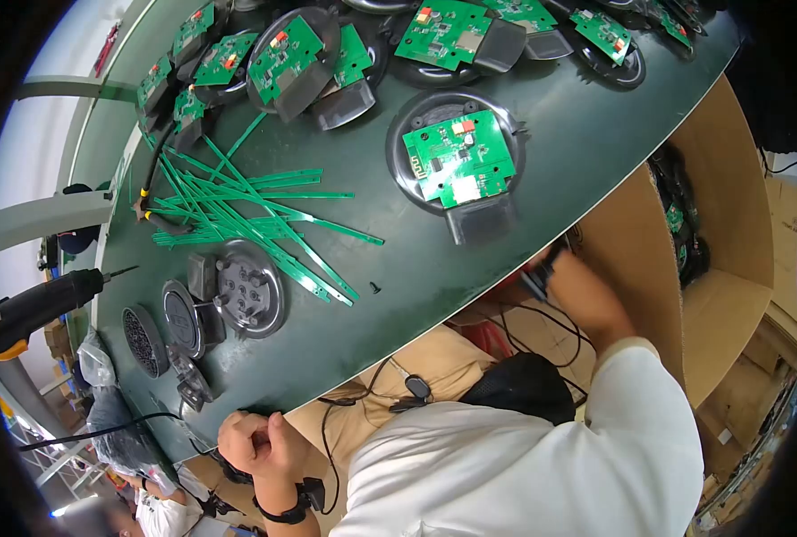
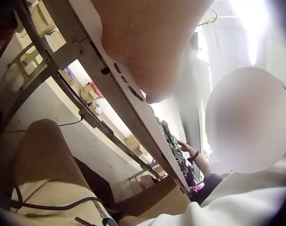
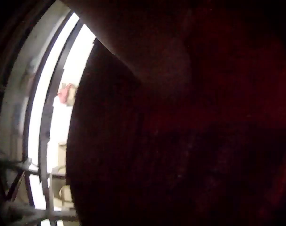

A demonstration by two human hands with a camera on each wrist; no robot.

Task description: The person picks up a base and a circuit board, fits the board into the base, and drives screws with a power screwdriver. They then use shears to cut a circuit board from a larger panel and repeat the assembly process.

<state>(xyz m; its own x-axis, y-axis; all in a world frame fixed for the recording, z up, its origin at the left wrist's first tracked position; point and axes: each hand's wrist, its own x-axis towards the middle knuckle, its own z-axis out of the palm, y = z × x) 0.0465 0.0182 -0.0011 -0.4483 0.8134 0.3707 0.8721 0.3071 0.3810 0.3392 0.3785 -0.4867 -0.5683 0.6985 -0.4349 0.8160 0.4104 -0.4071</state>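
My left hand point(image 1: 264, 443) is at the near left table edge, fingers loosely curled toward the palm, with nothing visible in it. In the left wrist view the same hand point(image 2: 150, 52) looms large beside the tabletop's edge. Below the front edge, my right arm reaches under the table, and the tabletop hides most of that hand. The right wrist view shows a dim part of the right hand point(image 3: 164, 70) against dark red surroundings; what it holds, I cannot tell. On the table, a round black housing point(image 1: 401, 183) carries a green circuit board point(image 1: 443, 157), with a dark flat piece point(image 1: 481, 219) below it.
Thin green strips point(image 1: 237, 201) lie in a pile left of the housing. Several more boards on black housings point(image 1: 296, 63) line the back. A power screwdriver point(image 1: 45, 309), a dish of screws point(image 1: 144, 340) and a round black part point(image 1: 254, 291) are at left. A cardboard box point(image 1: 720, 242) stands right.
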